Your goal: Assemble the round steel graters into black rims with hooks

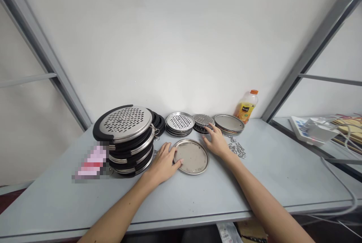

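Note:
A round shallow metal tray (193,157) lies flat on the grey table (198,194) in front of me. My left hand (164,162) rests on its left rim, fingers spread and flat, open. My right hand (216,141) is open past the tray's far right edge, its fingertips reaching the small stack of mesh discs (202,121). Neither hand grips anything.
A tall stack of black-rimmed perforated lids (128,137) stands left of the tray. Behind lie a stack of perforated plates (180,123), a stack of plain trays (229,123), metal clips (237,149) and an orange juice bottle (246,106). A power strip (307,130) lies far right.

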`<state>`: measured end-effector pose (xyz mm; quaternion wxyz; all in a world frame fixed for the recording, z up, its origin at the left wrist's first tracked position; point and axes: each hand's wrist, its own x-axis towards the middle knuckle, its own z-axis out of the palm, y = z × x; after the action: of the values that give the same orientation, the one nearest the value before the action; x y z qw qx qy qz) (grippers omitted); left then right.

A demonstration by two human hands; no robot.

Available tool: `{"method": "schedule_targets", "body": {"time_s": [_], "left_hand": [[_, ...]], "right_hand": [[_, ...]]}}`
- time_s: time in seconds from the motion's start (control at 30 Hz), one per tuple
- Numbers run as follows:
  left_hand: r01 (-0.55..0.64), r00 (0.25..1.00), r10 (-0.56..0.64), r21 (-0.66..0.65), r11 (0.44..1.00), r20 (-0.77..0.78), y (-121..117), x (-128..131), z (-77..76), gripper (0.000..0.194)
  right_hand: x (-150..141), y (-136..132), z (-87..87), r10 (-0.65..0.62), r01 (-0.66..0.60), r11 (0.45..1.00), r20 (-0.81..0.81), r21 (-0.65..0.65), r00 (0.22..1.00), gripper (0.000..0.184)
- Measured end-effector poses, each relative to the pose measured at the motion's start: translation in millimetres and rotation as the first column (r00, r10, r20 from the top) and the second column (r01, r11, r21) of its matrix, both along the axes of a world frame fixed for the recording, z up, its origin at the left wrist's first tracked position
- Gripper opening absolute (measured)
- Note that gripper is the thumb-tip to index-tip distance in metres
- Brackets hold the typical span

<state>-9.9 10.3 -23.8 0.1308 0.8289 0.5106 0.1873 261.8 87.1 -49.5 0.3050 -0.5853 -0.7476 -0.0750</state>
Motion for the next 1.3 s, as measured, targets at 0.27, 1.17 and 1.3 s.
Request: {"method": "schedule_targets", "body": {"time_s": [0.27,1.17,1.3], "left_hand": [[-0.003,1.000,0.003,-0.021,1.000,0.010,-0.6,0.8,1.1,0.039],[0.035,0.999,-0.036,-0.079,0.996,-0.008,-2.9,-0.9,2.9,0.060],[0.029,0.999,-0.030,-0.090,0.995,-0.013,-3.2,-0.3,3.2,0.061]], "right_hand": [[1.4,1.6,-2.2,0.011,-0.011,1.000,0.013,-0.016,1.000,0.051],[4.3,8.4,-7.9,-0.053,0.046,0.997,0.126,0.057,0.991,0.067],[7.3,8.6,-4.3,-0.064,0.054,0.993,0.091,0.108,0.994,0.066]]}}
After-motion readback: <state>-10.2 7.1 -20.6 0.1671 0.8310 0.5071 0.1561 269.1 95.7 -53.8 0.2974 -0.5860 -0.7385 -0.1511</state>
